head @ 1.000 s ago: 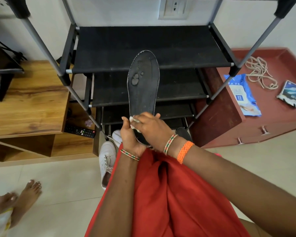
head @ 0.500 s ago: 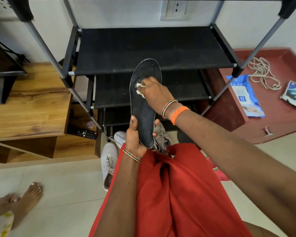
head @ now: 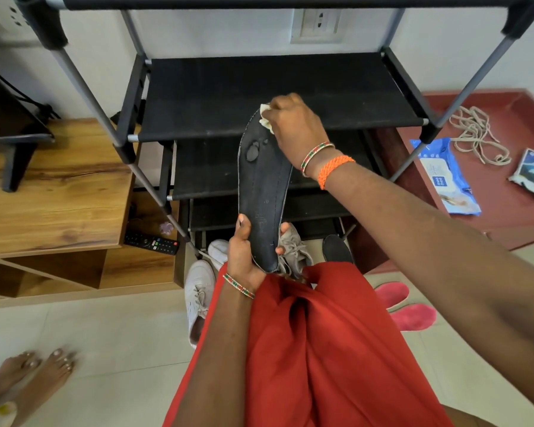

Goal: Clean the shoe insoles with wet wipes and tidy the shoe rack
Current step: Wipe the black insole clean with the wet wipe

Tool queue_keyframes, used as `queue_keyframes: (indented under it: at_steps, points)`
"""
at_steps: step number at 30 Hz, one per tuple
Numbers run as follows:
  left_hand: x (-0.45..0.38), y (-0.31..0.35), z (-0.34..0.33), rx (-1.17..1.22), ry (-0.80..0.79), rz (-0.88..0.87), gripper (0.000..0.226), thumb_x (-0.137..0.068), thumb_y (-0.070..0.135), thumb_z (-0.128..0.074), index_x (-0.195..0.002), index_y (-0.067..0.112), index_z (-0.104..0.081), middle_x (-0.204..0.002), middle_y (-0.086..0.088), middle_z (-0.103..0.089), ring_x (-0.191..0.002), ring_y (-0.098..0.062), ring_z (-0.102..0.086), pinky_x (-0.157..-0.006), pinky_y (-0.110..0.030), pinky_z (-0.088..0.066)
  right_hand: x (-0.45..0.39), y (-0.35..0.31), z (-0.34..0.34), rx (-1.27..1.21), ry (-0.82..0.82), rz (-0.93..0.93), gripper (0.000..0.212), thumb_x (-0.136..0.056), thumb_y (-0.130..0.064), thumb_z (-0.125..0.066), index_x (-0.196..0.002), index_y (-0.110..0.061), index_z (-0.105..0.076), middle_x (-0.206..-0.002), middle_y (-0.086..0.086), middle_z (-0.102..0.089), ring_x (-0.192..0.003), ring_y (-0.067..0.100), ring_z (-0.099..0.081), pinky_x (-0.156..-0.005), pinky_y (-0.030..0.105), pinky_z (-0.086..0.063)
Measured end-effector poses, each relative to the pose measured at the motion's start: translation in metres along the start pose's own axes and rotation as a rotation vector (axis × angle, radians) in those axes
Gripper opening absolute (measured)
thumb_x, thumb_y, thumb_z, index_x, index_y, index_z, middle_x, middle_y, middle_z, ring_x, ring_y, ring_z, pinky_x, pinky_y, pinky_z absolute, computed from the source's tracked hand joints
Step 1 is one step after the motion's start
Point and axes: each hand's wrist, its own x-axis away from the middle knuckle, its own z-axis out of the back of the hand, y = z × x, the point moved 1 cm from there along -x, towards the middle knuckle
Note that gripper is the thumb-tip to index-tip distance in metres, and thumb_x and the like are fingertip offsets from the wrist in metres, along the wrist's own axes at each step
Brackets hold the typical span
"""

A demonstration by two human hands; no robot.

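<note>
A black shoe insole [head: 264,192] stands nearly upright in front of the black shoe rack [head: 272,97], toe end up, with worn grey spots near the toe. My left hand [head: 247,251] grips its heel end from below. My right hand [head: 293,124] holds a crumpled white wet wipe [head: 265,117] against the toe end of the insole. The blue wet wipes pack [head: 444,177] lies on the red cabinet [head: 506,217] to the right.
On the floor under the rack sit a white sneaker [head: 198,291], a grey sneaker [head: 293,251] and another black insole [head: 336,248]. Two pink insoles [head: 404,306] lie at right. A remote [head: 151,241] rests on the wooden shelf unit [head: 53,192]. Another person's bare feet [head: 34,374] are at lower left.
My right hand has slid the wipe up the insole from the heel end to the toe end. My left hand kept its grip on the heel.
</note>
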Motion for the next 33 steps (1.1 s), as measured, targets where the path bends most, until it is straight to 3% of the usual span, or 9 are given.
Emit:
queue_keyframes:
  at_steps: [3, 6, 10, 17, 20, 22, 27, 30, 33]
  points:
    - [0.001, 0.0, -0.001, -0.002, -0.017, 0.008, 0.043, -0.098, 0.044, -0.027, -0.11, 0.012, -0.054, -0.078, -0.017, -0.062, -0.063, -0.022, -0.058, -0.042, -0.022, -0.041, -0.001, 0.0, -0.003, -0.009, -0.045, 0.018, 0.028, -0.094, -0.008, -0.047, -0.118, -0.006, -0.061, -0.118, 0.009, -0.057, -0.116, 0.026, -0.046, -0.084, 0.04, -0.05]
    - [-0.002, -0.002, 0.002, -0.014, 0.004, -0.021, 0.042, -0.099, 0.042, -0.029, -0.12, 0.011, -0.049, -0.086, -0.018, -0.061, -0.065, -0.024, -0.061, -0.042, -0.023, -0.043, 0.008, -0.013, -0.009, -0.033, -0.108, 0.192, 0.033, -0.093, -0.004, -0.046, -0.124, -0.006, -0.057, -0.128, 0.011, -0.054, -0.122, 0.028, -0.044, -0.09, 0.04, -0.048]
    - [-0.003, -0.002, 0.002, -0.036, 0.014, -0.045, 0.039, -0.1, 0.041, -0.027, -0.115, 0.012, -0.05, -0.083, -0.021, -0.059, -0.061, -0.024, -0.059, -0.042, -0.023, -0.043, 0.015, -0.023, -0.009, 0.059, -0.173, 0.374, 0.04, -0.092, 0.001, -0.047, -0.131, -0.009, -0.051, -0.136, 0.006, -0.047, -0.128, 0.023, -0.037, -0.085, 0.034, -0.049]
    - [-0.003, -0.001, 0.004, -0.036, 0.017, -0.076, 0.036, -0.101, 0.038, -0.025, -0.116, 0.015, -0.049, -0.09, -0.013, -0.064, -0.068, -0.024, -0.062, -0.041, -0.023, -0.042, -0.008, -0.022, -0.009, 0.043, -0.067, 0.093, 0.028, -0.091, 0.0, -0.047, -0.115, -0.003, -0.059, -0.121, 0.01, -0.054, -0.12, 0.026, -0.042, -0.08, 0.039, -0.051]
    - [-0.001, 0.001, 0.001, -0.053, -0.003, -0.079, 0.038, -0.102, 0.038, -0.022, -0.106, 0.016, -0.053, -0.077, -0.01, -0.067, -0.064, -0.022, -0.059, -0.04, -0.021, -0.04, -0.009, -0.024, -0.012, 0.128, -0.154, 0.399, 0.028, -0.091, -0.001, -0.048, -0.117, -0.004, -0.058, -0.123, 0.009, -0.053, -0.12, 0.026, -0.042, -0.079, 0.037, -0.051]
    - [0.0, 0.002, 0.0, -0.063, -0.013, -0.083, 0.037, -0.102, 0.037, -0.021, -0.103, 0.019, -0.054, -0.073, -0.009, -0.068, -0.062, -0.022, -0.057, -0.04, -0.021, -0.04, -0.009, -0.014, -0.009, 0.107, -0.201, 0.474, 0.028, -0.091, -0.004, -0.049, -0.117, -0.005, -0.059, -0.125, 0.011, -0.052, -0.121, 0.028, -0.042, -0.079, 0.041, -0.051]
    - [-0.004, -0.002, 0.007, -0.002, -0.029, -0.098, 0.036, -0.101, 0.037, -0.025, -0.112, 0.018, -0.054, -0.091, -0.011, -0.067, -0.072, -0.025, -0.062, -0.042, -0.024, -0.043, -0.018, 0.024, -0.008, -0.136, -0.053, -0.159, 0.031, -0.084, 0.001, -0.047, -0.105, -0.01, -0.066, -0.105, 0.019, -0.065, -0.099, 0.038, -0.059, -0.08, 0.038, -0.05]
    - [-0.009, -0.001, 0.013, 0.005, -0.058, -0.077, 0.038, -0.097, 0.039, -0.034, -0.126, 0.017, -0.047, -0.107, -0.013, -0.064, -0.084, -0.029, -0.066, -0.05, -0.03, -0.051, -0.005, 0.031, 0.003, -0.309, 0.124, -0.32, 0.031, -0.078, 0.001, -0.046, -0.096, -0.01, -0.068, -0.096, 0.015, -0.068, -0.091, 0.034, -0.062, -0.074, 0.032, -0.049]
    - [-0.008, -0.001, 0.011, 0.078, -0.136, -0.013, 0.036, -0.093, 0.031, -0.042, -0.123, 0.014, -0.052, -0.108, -0.017, -0.065, -0.093, -0.03, -0.065, -0.067, -0.039, -0.056, 0.016, 0.029, 0.015, -0.583, 0.305, -0.475, 0.025, -0.066, -0.004, -0.039, -0.066, -0.001, -0.063, -0.067, 0.015, -0.064, -0.067, 0.028, -0.06, -0.061, 0.033, -0.047]
